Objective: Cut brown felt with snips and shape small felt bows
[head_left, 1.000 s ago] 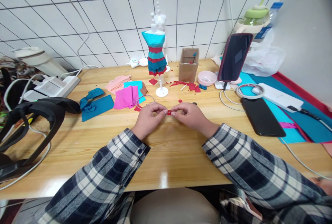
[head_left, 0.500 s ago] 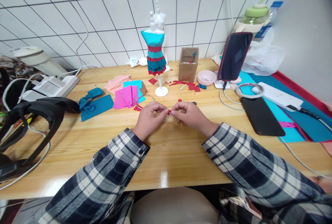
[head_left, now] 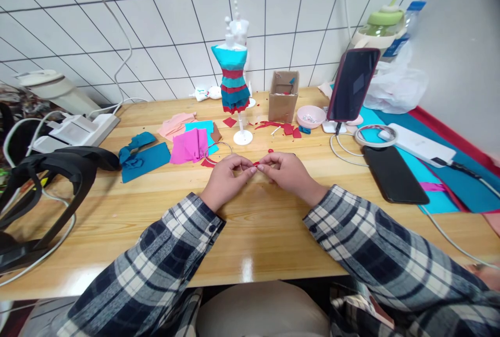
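Note:
Pinched between both sets of fingertips is a small red piece (head_left: 256, 163), mostly covered by the fingers. My left hand (head_left: 227, 178) holds it from the left, my right hand (head_left: 288, 174) from the right, and the thumbs nearly touch. Just beyond the hands lies a small red bit (head_left: 271, 151). A red scrap (head_left: 207, 163) and a thin ring (head_left: 219, 144) lie beside my left hand. Farther back, a small white mannequin on a stand wears a layered turquoise, red and blue dress (head_left: 233, 83).
Magenta cloth (head_left: 189, 146) and blue cloth (head_left: 146, 162) lie left. A cardboard box (head_left: 283, 97), a pink bowl (head_left: 311, 116) and red scraps (head_left: 288, 129) stand or lie behind. Phones (head_left: 395, 174), cables and a power bank (head_left: 420, 144) are right; a black headset (head_left: 78, 170) is left.
The fingertips have closed in over the red piece, so less of it shows. My left hand has shifted slightly right, its thumb now almost against the right one.

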Motion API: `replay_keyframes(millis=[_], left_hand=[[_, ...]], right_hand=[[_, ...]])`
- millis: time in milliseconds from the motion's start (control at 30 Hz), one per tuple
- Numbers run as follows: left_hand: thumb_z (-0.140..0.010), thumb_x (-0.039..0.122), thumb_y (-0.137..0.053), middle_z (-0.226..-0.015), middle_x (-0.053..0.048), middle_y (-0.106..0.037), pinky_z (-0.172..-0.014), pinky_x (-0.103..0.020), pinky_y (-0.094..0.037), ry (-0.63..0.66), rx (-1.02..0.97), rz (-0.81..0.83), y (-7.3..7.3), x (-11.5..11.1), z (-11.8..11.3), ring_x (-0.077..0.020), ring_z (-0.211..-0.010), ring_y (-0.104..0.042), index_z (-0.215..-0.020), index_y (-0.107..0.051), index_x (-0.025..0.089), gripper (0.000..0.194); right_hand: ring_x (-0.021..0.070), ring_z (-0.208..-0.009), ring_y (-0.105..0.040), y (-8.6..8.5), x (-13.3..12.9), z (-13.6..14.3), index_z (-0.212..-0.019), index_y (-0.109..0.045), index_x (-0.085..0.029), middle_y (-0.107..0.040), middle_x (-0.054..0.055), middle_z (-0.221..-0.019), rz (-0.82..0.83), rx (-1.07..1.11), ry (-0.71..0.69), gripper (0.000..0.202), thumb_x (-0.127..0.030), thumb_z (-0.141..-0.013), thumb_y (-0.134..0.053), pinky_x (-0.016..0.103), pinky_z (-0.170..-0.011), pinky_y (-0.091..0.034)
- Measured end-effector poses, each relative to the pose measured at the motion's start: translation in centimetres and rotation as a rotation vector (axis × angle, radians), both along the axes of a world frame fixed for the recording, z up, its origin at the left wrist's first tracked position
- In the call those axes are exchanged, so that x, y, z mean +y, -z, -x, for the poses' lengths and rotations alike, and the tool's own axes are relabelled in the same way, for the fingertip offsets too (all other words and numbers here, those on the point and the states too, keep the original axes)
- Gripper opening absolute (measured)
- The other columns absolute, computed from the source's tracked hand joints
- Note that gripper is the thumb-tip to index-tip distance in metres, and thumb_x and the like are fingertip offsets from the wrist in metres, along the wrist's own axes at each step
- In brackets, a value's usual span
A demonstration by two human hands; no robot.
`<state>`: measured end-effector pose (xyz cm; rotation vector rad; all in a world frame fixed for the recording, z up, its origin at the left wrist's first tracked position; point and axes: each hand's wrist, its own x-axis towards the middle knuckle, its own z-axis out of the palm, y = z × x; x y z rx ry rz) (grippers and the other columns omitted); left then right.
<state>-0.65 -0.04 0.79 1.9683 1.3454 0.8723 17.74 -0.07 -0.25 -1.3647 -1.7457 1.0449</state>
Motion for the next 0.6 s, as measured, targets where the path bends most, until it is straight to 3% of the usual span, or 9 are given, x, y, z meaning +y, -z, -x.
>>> replay_keyframes(millis=[167,367,600], left_hand=[[-0.080,0.030,-0.060,-0.078,-0.003,-0.066,-0.076,-0.031,-0.046,-0.006,0.032,-0.035,0.20,-0.03,-0.07,-0.0180,-0.079,-0.060,-0.076,-0.066,0.017,0.015],[-0.079,0.027,-0.062,-0.078,-0.003,-0.066,-0.074,-0.032,-0.044,0.082,0.153,-0.037,0.94,0.37,0.29,-0.0183,-0.079,-0.059,-0.078,-0.068,0.018,0.011],[-0.081,0.030,-0.064,-0.081,-0.004,-0.066,-0.079,-0.037,-0.036,0.069,0.391,-0.270,0.85,0.34,0.02,-0.0207,-0.082,-0.054,-0.082,-0.071,0.022,0.011]], right_hand=[[0.0114,-0.062,-0.057,-0.18,0.00,-0.04,-0.083,-0.069,-0.017,-0.066,0.000,-0.067,-0.105,-0.104,-0.032,0.016,-0.032,-0.082,-0.062,0.023,-0.062,-0.040],[0.0107,-0.061,-0.055,-0.02,0.18,-0.40,-0.080,-0.070,-0.019,-0.069,-0.001,-0.072,-0.136,-0.273,-0.110,0.012,-0.028,-0.082,-0.061,0.022,-0.058,-0.035],[0.0135,-0.065,-0.056,-0.06,0.05,-0.48,-0.077,-0.069,-0.023,-0.069,-0.001,-0.072,-0.088,-0.538,-0.064,0.016,-0.033,-0.082,-0.057,0.024,-0.054,-0.029]])
